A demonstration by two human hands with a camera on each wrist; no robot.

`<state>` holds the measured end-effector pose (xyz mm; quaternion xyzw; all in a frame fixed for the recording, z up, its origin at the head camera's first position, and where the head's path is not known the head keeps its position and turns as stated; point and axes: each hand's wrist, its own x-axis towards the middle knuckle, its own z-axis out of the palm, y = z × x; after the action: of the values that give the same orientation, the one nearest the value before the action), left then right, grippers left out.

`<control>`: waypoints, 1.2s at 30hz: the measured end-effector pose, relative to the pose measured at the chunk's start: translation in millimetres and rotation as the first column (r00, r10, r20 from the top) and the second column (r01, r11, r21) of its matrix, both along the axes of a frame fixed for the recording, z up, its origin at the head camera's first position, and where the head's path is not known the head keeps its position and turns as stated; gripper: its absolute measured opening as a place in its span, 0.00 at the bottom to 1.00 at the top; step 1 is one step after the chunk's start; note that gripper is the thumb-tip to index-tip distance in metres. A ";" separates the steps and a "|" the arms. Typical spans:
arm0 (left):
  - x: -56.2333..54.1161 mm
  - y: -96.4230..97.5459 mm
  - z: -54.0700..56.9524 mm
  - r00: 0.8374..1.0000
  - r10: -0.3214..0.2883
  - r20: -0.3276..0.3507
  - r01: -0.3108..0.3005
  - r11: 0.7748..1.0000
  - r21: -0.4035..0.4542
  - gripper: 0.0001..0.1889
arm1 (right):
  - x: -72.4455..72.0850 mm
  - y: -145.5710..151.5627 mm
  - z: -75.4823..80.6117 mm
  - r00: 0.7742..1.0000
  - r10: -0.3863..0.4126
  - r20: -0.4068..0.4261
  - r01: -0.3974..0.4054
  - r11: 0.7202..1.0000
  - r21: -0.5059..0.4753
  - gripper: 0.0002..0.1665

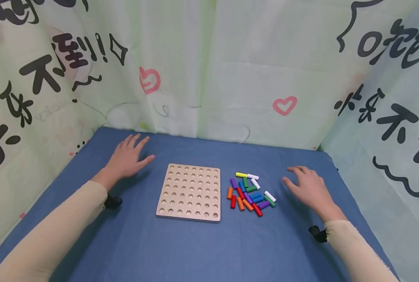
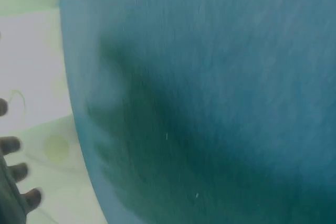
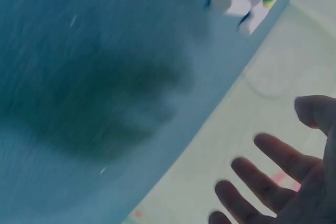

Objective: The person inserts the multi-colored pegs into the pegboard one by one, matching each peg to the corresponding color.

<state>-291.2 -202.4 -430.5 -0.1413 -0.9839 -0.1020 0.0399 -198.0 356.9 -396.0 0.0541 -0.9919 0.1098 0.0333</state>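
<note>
A square wooden board (image 1: 190,192) with rows of round holes lies flat on the blue cloth, all its visible holes unfilled. To its right is a loose heap of coloured pegs (image 1: 256,198) in red, orange, purple, blue, green, white and yellow. My left hand (image 1: 126,157) hovers left of the board with spread fingers, holding nothing. Right of the pegs, my right hand (image 1: 309,190) is held above the cloth, also bare, its fingers loosely extended. Fingers (image 3: 278,156) of that hand show in the right wrist view, apart from the white pegs (image 3: 231,2).
The blue tablecloth (image 1: 132,243) covers the table, and both hands cast shadows on it. Pale curtains (image 1: 244,78) with black writing and pink hearts hang along the back and both sides. A black wrist strap piece (image 1: 318,234) sits below the right hand.
</note>
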 end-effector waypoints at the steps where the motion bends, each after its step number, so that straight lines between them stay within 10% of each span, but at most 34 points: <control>1: 3.6 1.8 0.3 1.000 -0.003 0.021 0.003 1.000 0.012 0.43 | 1.7 -3.9 -0.5 1.000 0.001 0.017 -0.001 1.000 0.001 0.31; 21: 85.2 39.0 -14.3 0.954 -0.206 0.217 0.143 0.951 0.276 0.27 | 13.3 -39.9 -18.2 0.976 0.115 0.184 -0.097 0.990 -0.104 0.19; 36: 95.6 41.0 -21.2 0.911 -0.294 0.290 0.183 0.917 0.355 0.31 | 14.8 -41.2 -28.8 0.979 0.091 0.184 -0.061 0.984 -0.165 0.17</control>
<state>-195.6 -161.4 -451.7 -0.2339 -0.9211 -0.2872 -0.1199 -183.3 315.7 -424.7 0.0784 -0.9758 0.1942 -0.0622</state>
